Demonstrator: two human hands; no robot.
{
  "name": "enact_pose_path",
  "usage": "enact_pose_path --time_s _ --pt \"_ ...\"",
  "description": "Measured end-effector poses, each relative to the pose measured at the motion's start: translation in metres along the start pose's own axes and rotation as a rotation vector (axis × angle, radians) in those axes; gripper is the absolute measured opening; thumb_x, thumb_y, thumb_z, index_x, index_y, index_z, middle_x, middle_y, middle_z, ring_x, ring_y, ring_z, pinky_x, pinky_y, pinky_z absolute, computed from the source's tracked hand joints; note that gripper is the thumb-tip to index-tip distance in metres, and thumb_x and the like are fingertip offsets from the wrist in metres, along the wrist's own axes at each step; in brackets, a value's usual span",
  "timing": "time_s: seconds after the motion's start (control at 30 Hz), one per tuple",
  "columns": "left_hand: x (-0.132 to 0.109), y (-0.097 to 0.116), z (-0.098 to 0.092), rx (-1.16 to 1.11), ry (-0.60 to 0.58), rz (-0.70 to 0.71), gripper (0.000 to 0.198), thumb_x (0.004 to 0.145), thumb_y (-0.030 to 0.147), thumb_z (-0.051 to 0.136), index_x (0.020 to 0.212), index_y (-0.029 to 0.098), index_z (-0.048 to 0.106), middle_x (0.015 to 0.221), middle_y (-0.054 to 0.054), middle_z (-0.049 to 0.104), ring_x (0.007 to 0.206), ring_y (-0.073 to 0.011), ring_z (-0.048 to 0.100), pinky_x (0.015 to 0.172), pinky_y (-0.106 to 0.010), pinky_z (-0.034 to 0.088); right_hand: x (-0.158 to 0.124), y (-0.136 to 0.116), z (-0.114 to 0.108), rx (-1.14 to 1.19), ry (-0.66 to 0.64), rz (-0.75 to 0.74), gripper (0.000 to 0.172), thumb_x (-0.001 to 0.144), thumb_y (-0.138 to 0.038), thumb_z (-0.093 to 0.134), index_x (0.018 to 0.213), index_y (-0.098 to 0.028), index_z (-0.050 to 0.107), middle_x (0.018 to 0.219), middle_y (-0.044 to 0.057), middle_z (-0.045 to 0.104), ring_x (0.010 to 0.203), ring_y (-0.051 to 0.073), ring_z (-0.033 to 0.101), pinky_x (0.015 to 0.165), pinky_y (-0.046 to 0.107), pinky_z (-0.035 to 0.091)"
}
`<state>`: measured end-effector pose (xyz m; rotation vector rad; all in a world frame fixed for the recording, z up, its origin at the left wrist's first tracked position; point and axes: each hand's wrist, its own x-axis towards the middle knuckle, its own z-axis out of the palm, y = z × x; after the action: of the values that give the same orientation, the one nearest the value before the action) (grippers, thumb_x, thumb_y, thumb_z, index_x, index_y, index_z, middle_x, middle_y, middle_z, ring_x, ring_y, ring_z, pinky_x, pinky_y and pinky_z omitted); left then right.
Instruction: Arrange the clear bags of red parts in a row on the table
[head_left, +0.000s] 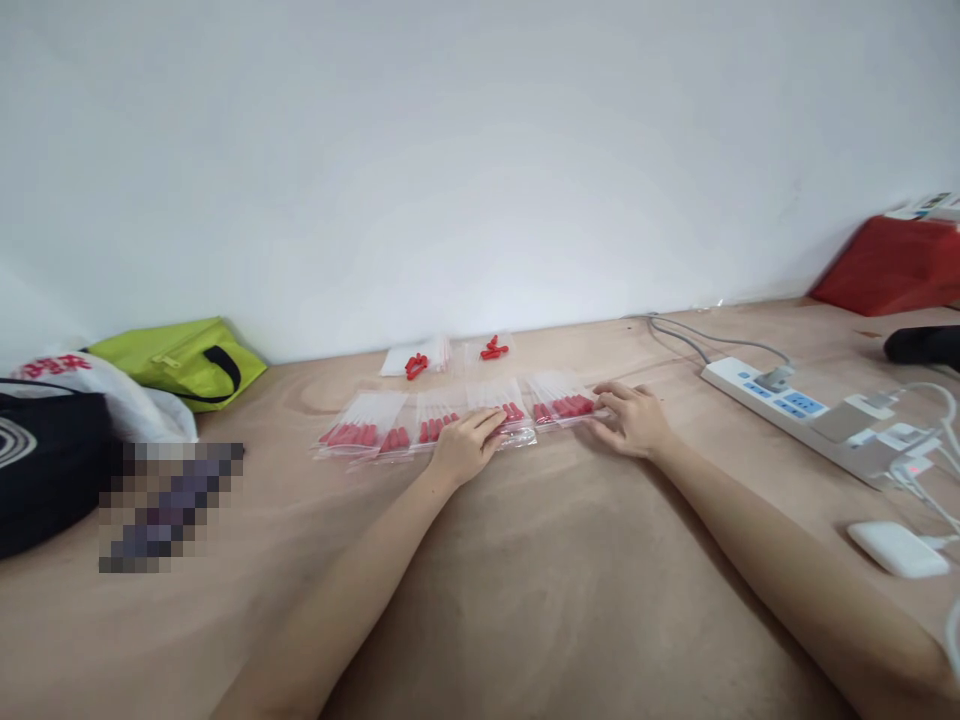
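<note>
Clear plastic zip bags (367, 410) lie in an overlapping row on the table, each with several small red pieces (574, 405) along its near edge; their exact kind is too small to tell. My left hand (466, 447) rests flat over the middle bags, fingers stretched out, hiding part of them. At the right end of the row, my right hand (636, 420) is open, thumb and fingers apart, with its fingertips at the edge of the last bag (551, 388). Behind the row, loose red pieces (416, 366) lie on a stack of bags (397, 358), and more red pieces (493, 348) sit further right.
To the right is a white power strip (795, 415) with plugs and cables, near a white case (896, 549) and a red bag (892, 265). A yellow-green bag (180, 360), a white plastic bag (135, 400), a black bag (52, 470) and a pixelated object (172, 510) are left.
</note>
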<state>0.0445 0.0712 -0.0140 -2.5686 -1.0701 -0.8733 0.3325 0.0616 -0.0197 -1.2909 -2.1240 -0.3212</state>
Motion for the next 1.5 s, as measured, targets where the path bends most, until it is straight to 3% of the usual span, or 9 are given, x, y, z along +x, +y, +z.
enact_pose_path --time_s 0.13,0.27,0.37,0.57,0.93,1.13,1.23,1.5 --pt "-0.013 -0.011 -0.011 -0.048 -0.039 -0.003 0.031 0.080 0.030 0.052 0.108 0.018 0.054 0.108 -0.006 0.060 0.101 -0.0166 0.055 0.086 -0.032 0.048 0.013 -0.028 -0.001 -0.121 0.069 -0.079 0.033 0.072 -0.049 0.051 0.074 -0.018 0.059 0.079 0.007 0.058 0.076 0.019 0.048 0.071 0.033 0.028" --pt "-0.022 -0.019 -0.014 -0.047 0.007 0.024 0.024 0.082 0.025 0.049 0.104 0.018 0.057 0.102 -0.005 0.062 0.093 -0.0142 0.059 0.082 -0.028 0.050 0.029 -0.057 0.013 -0.035 -0.028 -0.272 0.024 0.077 -0.037 0.049 0.088 -0.020 0.060 0.078 0.005 0.058 0.076 0.017 0.044 0.069 0.031 0.024" --pt "-0.022 -0.021 -0.010 0.010 0.076 0.094 0.021 0.084 0.021 0.045 0.098 0.016 0.059 0.095 -0.006 0.065 0.085 -0.0131 0.062 0.077 -0.026 0.052 0.039 -0.068 0.026 -0.091 -0.040 -0.344 0.016 0.079 -0.024 0.046 0.085 -0.020 0.061 0.072 0.004 0.059 0.075 0.017 0.043 0.069 0.032 0.023" --pt "-0.022 -0.026 -0.006 0.134 0.130 0.217 0.023 0.085 0.016 0.039 0.093 0.015 0.061 0.090 -0.006 0.066 0.081 -0.0123 0.062 0.073 -0.023 0.053 0.041 -0.069 0.037 -0.194 0.014 -0.370 0.024 0.083 -0.013 0.040 0.068 -0.019 0.058 0.063 0.003 0.057 0.070 0.015 0.041 0.068 0.032 0.022" --pt "-0.022 -0.027 -0.008 0.211 0.116 0.170 0.021 0.085 0.015 0.039 0.085 0.015 0.060 0.081 -0.004 0.066 0.070 -0.0120 0.062 0.064 -0.022 0.050 0.034 -0.071 0.039 -0.216 0.054 -0.373 0.028 0.083 -0.012 0.037 0.062 -0.017 0.055 0.061 0.002 0.054 0.067 0.013 0.040 0.067 0.032 0.020" --pt "-0.012 -0.014 -0.008 0.157 0.167 0.147 0.016 0.081 0.018 0.046 0.092 0.014 0.058 0.090 -0.007 0.064 0.084 -0.0157 0.060 0.077 -0.029 0.049 0.034 -0.074 0.036 -0.211 0.106 -0.367 0.024 0.080 -0.013 0.041 0.062 -0.016 0.055 0.060 0.002 0.053 0.067 0.013 0.041 0.069 0.032 0.021" --pt "-0.001 -0.001 -0.001 0.150 0.166 0.220 0.019 0.081 0.018 0.048 0.097 0.015 0.057 0.096 -0.007 0.063 0.092 -0.0173 0.057 0.080 -0.032 0.047 0.035 -0.078 0.035 -0.200 0.130 -0.378 0.023 0.080 -0.013 0.041 0.062 -0.016 0.055 0.059 0.002 0.052 0.066 0.013 0.041 0.070 0.032 0.021" --pt "0.013 0.007 0.012 0.204 0.229 0.384 0.012 0.080 0.012 0.047 0.079 0.014 0.059 0.080 -0.003 0.065 0.074 -0.0139 0.058 0.071 -0.030 0.046 0.036 -0.086 0.037 -0.186 0.167 -0.409 0.022 0.081 -0.014 0.040 0.066 -0.016 0.056 0.059 0.001 0.052 0.065 0.013 0.041 0.071 0.032 0.022"
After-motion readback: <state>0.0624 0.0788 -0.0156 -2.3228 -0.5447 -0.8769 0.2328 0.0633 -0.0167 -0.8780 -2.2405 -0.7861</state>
